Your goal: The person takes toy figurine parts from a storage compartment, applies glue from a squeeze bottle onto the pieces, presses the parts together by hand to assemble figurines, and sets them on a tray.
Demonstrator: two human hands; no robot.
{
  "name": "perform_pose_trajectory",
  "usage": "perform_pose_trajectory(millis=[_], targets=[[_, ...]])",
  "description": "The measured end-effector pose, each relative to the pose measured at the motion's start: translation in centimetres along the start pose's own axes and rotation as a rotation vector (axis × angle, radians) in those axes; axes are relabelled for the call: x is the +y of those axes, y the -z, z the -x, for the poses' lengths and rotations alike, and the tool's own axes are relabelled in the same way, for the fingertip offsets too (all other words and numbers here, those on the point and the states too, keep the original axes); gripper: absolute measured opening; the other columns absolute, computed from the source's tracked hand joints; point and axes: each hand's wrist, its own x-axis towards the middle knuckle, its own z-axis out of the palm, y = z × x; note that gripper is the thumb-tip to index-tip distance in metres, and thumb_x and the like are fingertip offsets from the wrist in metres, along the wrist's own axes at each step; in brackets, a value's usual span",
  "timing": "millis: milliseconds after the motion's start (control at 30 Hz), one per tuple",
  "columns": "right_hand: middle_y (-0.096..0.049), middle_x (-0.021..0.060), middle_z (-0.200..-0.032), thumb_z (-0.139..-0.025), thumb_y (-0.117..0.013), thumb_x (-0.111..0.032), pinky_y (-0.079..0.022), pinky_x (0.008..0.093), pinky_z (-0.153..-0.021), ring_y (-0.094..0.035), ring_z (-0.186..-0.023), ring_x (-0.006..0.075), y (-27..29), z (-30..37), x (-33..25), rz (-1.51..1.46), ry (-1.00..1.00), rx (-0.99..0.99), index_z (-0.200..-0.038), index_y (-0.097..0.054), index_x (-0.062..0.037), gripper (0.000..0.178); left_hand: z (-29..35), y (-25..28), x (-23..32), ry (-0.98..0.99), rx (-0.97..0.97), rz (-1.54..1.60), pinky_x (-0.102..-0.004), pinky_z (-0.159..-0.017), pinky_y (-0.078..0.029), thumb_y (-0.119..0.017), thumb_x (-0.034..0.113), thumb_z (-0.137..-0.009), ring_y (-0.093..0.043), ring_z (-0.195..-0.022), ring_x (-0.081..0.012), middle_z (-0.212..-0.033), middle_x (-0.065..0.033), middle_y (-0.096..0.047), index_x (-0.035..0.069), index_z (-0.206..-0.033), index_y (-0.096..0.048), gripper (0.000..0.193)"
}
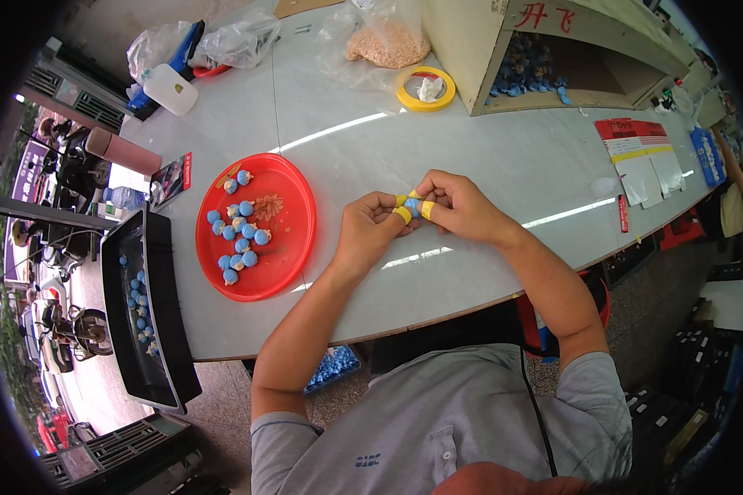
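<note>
Both my hands meet over the middle of the table, with yellow tape wrapped round some fingertips. Between them is a small blue piece (pixel 414 206), mostly covered by the fingers; its exact kind cannot be made out. My left hand (pixel 370 221) pinches it from one side, while my right hand (pixel 462 206) grips the other side with thumb and fingers. Left of my hands lies a round red plate (pixel 293 247) bearing several small figures (pixel 239 223) with blue ball-like parts and pale parts.
A black tray (pixel 167 330) with more blue pieces sits at the table's left edge. A yellow tape roll (pixel 404 97), a bag of pale orange bits (pixel 388 45) and an open-fronted box (pixel 504 103) stand behind. Papers (pixel 640 177) and a red marker (pixel 622 213) lie right.
</note>
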Motion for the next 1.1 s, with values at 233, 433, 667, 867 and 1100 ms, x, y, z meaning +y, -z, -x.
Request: perform_pose_trajectory(millis=[233, 433, 667, 867, 1100], targets=[[-0.060, 0.0040, -0.081, -0.088, -0.055, 0.003, -0.045, 0.0225, -0.062, -0.054, -0.073, 0.0061, -0.2, 0.1, -0.2, 0.062, 0.041, -0.030, -0.094, -0.053, 0.0016, 0.007, 0.1, -0.2, -0.2, -0.008, 0.020, -0.017, -0.0237, -0.074, -0.057, -0.060, 0.001, -0.090, -0.068, -0.084, -0.0169, -0.095, -0.0159, -0.066, -0.012, -0.103, -0.057, 0.018], [-0.058, 0.0024, -0.081, -0.089, -0.053, 0.003, -0.042, 0.0213, -0.058, -0.050, -0.069, 0.0048, -0.3, 0.0, 0.4, 0.094, 0.085, -0.018, -0.095, -0.052, 0.0000, 0.007, 0.1, -0.4, -0.1, -0.003, 0.043, -0.022, -0.0232, -0.073, -0.057, -0.060, 0.001, -0.090, -0.069, -0.081, -0.0163, -0.094, -0.0156, -0.066, -0.011, -0.101, -0.057, 0.017], [-0.057, 0.0013, -0.077, -0.087, -0.056, 0.000, -0.043, 0.0222, -0.058, -0.050, -0.066, 0.0050, -0.6, -0.1, 0.1, 0.055, 0.019, 0.039, -0.096, -0.055, 0.0023, 0.010, 0.0, -0.2, 0.5, 0.069, 0.052, -0.053, -0.0237, -0.069, -0.057, -0.059, 0.006, -0.092, -0.069, -0.080, -0.0170, -0.093, -0.0149, -0.067, -0.010, -0.106, -0.056, 0.022], [-0.056, 0.0004, -0.075, -0.088, -0.057, -0.004, -0.040, 0.0208, -0.050, -0.049, -0.059, 0.0047, -0.3, -0.1, 0.4, 0.010, -0.025, 0.042, -0.097, -0.056, 0.0023, 0.011, -0.1, -0.3, 0.8, 0.095, 0.037, -0.040, -0.0236, -0.070, -0.056, -0.059, 0.007, -0.092, -0.069, -0.080, -0.0170, -0.094, -0.0148, -0.067, -0.010, -0.107, -0.055, 0.023], [-0.055, 0.0001, -0.075, -0.087, -0.058, -0.003, -0.040, 0.0209, -0.052, -0.049, -0.062, 0.0044, -0.2, -0.3, 0.5, 0.008, -0.023, 0.014, -0.095, -0.056, 0.0018, 0.010, 0.0, 0.0, 0.6, 0.043, 0.003, -0.040, -0.0232, -0.071, -0.056, -0.058, 0.005, -0.091, -0.069, -0.082, -0.0164, -0.095, -0.0150, -0.067, -0.010, -0.106, -0.056, 0.021]])
